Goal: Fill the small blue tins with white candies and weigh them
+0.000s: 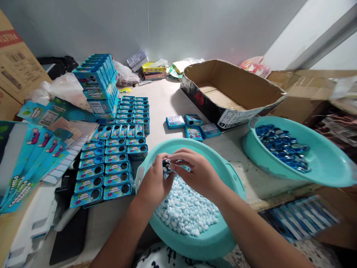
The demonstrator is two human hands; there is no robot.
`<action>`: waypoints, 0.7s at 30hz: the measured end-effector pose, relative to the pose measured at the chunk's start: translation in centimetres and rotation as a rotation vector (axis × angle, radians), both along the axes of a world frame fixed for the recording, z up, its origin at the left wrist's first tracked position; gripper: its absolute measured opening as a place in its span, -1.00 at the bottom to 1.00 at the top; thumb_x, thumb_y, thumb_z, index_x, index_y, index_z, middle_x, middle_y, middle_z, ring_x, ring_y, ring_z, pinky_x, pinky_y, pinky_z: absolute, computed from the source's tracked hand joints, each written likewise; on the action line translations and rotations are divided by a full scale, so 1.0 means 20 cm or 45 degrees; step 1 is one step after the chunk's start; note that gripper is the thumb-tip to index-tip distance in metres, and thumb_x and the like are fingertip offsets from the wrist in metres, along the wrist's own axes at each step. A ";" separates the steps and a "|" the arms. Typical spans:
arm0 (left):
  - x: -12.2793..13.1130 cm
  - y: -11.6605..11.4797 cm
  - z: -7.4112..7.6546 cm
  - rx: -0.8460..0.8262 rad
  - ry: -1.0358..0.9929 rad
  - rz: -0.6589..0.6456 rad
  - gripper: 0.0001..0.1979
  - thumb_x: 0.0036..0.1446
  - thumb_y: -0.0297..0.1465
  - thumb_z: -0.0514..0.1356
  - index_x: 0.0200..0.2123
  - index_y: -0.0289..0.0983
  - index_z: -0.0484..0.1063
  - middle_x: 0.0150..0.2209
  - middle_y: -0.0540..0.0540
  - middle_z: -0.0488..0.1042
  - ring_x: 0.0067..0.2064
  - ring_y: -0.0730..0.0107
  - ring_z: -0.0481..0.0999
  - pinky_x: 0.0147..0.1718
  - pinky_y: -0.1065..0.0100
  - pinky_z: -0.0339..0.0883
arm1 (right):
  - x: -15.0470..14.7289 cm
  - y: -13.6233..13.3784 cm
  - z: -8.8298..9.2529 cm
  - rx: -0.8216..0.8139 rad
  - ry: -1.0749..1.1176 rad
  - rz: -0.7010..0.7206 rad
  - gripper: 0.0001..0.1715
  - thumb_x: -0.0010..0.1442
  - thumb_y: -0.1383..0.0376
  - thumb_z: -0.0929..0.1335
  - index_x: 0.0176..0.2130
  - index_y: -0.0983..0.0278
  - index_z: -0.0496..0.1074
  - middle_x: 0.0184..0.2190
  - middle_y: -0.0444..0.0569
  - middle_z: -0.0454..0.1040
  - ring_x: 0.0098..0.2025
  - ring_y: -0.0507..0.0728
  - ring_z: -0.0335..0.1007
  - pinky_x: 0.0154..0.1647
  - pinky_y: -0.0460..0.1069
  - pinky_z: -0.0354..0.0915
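Note:
My left hand (pixel 154 182) and my right hand (pixel 195 171) meet over a teal basin (pixel 223 238) filled with small white and pale blue candies (pixel 185 210). Both are closed on a small blue candy box (pixel 167 166) with a dark round opening, held just above the candies. Rows of identical filled blue boxes (pixel 111 163) lie to the left of the basin. Several loose boxes (pixel 192 126) sit behind it.
A second teal basin (pixel 329 163) at the right holds blue caps (pixel 281 145). An open cardboard tray (pixel 237 93) stands at the back. Stacked blue cartons (pixel 97 85) and flat unfolded box blanks (pixel 33 163) lie at the left. A cardboard box (pixel 13 63) stands far left.

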State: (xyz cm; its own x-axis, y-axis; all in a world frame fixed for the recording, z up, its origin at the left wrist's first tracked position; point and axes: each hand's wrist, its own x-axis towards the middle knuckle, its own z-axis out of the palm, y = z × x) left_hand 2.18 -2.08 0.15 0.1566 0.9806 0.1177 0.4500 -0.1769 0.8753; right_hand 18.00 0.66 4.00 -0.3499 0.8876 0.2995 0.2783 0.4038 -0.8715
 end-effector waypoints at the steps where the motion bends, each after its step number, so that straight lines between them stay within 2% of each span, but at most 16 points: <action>1: 0.00 0.00 0.00 -0.007 -0.012 0.008 -0.60 0.24 -0.42 0.23 0.11 -0.19 0.24 0.05 -0.18 0.54 0.02 0.16 0.60 -0.08 0.25 0.50 | -0.01 0.00 0.00 -0.039 0.065 -0.014 -0.84 0.23 0.31 0.41 -0.20 0.19 0.62 -0.24 0.00 0.55 -0.27 0.08 0.54 -0.27 -0.02 0.52; 6: 0.01 0.00 -0.01 -0.020 -0.044 0.038 -0.50 0.20 -0.47 0.26 0.16 -0.20 0.19 0.11 -0.25 0.50 0.08 0.13 0.59 -0.04 0.22 0.50 | -0.04 -0.01 -0.01 -0.067 0.214 -0.106 -0.86 0.19 0.31 0.45 -0.20 0.20 0.62 -0.30 -0.04 0.57 -0.28 0.08 0.54 -0.23 -0.01 0.53; 11: 0.01 -0.01 0.00 -0.033 -0.067 0.101 -0.44 0.19 -0.44 0.29 0.19 -0.24 0.15 0.17 -0.31 0.45 0.19 0.06 0.51 0.06 0.14 0.46 | -0.02 -0.01 0.00 0.099 0.137 -0.203 -0.82 0.24 0.30 0.42 -0.13 0.16 0.60 -0.31 -0.04 0.62 -0.28 0.12 0.55 -0.21 0.05 0.50; 16: 0.03 0.00 0.03 -0.159 -0.053 0.123 -0.36 0.10 -0.64 0.20 0.23 -0.24 0.13 0.15 -0.27 0.49 0.09 0.09 0.58 -0.04 0.19 0.50 | -0.01 0.00 0.00 0.350 -0.170 0.021 -0.86 0.20 0.22 0.48 -0.18 0.08 0.62 -0.10 0.01 0.61 -0.04 0.24 0.53 0.09 0.25 0.39; 18: 0.02 0.00 0.03 -0.189 -0.052 0.116 -0.34 0.09 -0.66 0.19 0.24 -0.23 0.12 0.13 -0.26 0.51 0.06 0.09 0.60 -0.08 0.20 0.52 | -0.02 0.00 -0.01 0.340 -0.251 -0.021 -0.82 0.16 0.21 0.51 -0.17 0.06 0.62 -0.02 0.03 0.57 0.06 0.30 0.48 0.17 0.33 0.31; 21: 0.02 0.00 0.02 -0.143 -0.090 0.108 -0.37 0.13 -0.56 0.26 0.23 -0.24 0.14 0.11 -0.28 0.52 0.09 0.05 0.58 -0.03 0.17 0.51 | -0.03 0.00 -0.02 0.214 -0.167 -0.079 -0.76 0.14 0.19 0.51 -0.13 0.08 0.60 0.01 0.05 0.52 0.09 0.30 0.45 0.14 0.27 0.35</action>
